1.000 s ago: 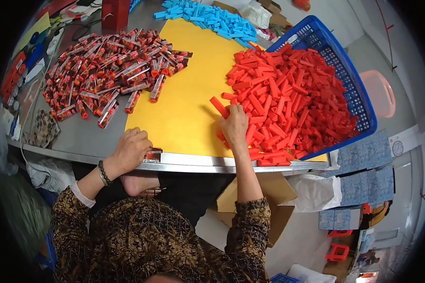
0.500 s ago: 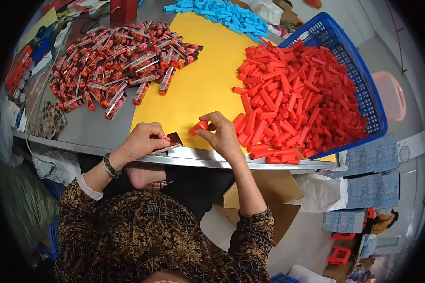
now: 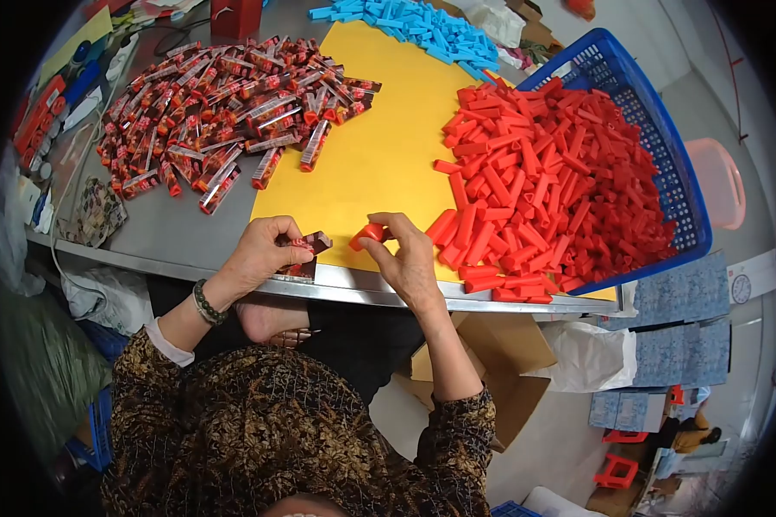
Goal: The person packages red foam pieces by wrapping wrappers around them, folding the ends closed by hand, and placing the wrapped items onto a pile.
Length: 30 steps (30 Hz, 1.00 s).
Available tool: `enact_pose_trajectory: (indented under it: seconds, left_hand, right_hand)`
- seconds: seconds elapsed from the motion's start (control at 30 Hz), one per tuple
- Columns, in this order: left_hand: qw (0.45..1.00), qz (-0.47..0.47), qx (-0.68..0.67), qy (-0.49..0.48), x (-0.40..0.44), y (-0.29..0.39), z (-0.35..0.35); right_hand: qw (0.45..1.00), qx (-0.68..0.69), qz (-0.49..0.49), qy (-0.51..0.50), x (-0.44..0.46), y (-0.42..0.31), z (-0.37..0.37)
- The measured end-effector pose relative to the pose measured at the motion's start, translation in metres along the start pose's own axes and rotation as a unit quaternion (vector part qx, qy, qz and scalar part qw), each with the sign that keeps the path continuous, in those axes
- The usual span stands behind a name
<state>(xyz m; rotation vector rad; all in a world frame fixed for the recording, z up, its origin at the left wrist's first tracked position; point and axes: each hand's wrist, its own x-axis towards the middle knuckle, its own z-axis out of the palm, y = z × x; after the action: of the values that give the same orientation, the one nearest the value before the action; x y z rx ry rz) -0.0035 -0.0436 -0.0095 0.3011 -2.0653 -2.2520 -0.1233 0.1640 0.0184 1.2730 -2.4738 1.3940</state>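
Note:
My left hand [image 3: 265,257] is closed, with thumb and fingers pinching a small dark printed packaging sleeve [image 3: 320,242]. Below those fingers, more dark printed card [image 3: 300,270] shows at the table's front edge; I cannot tell whether it is a separate piece. My right hand [image 3: 408,263] pinches a short red plastic tube [image 3: 368,235], its far end hidden by the fingers. A small gap separates the tube from the sleeve. Just right of this hand lies a large heap of red tubes [image 3: 526,185].
Filled dark-and-red printed packs [image 3: 224,112] are piled on the left of the metal table. Blue tubes [image 3: 414,30] lie at the back of the yellow sheet [image 3: 362,129]. A blue basket [image 3: 668,164] lies tipped behind the red heap. A cardboard box [image 3: 491,362] stands below the table.
The sleeve in my left hand has turned and its end now points up and right, with dark card showing beneath. My right hand holds the red tube much as before. The view has shifted slightly.

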Motion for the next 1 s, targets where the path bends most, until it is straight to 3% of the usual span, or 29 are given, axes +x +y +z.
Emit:
enact_pose_trajectory:
  seconds: [0.23, 0.5, 0.63, 0.77, 0.87, 1.0]
  left_hand:
    - [0.987, 0.056, 0.144, 0.037, 0.003, 0.001, 0.000]
    - [0.972, 0.127, 0.190, 0.049, 0.000, 0.009, 0.013]
    - [0.975, 0.108, 0.196, 0.017, -0.004, 0.014, 0.019]
    - [0.990, 0.089, 0.105, -0.031, -0.004, 0.000, 0.023]
    - [0.998, 0.027, -0.021, -0.052, -0.006, -0.001, 0.030]
    - [0.996, 0.031, -0.067, -0.056, -0.009, -0.001, 0.030]
  right_hand:
    - [0.985, 0.100, -0.011, 0.140, -0.024, -0.029, -0.007]
    - [0.989, 0.091, -0.058, 0.100, -0.040, -0.035, 0.003]
    - [0.962, 0.246, 0.087, 0.080, -0.039, -0.028, -0.002]
    - [0.934, 0.329, 0.126, 0.060, -0.035, -0.020, 0.003]
    - [0.972, 0.209, 0.107, 0.013, -0.036, -0.021, 0.015]
    - [0.990, 0.085, -0.005, 0.110, -0.033, -0.039, 0.013]
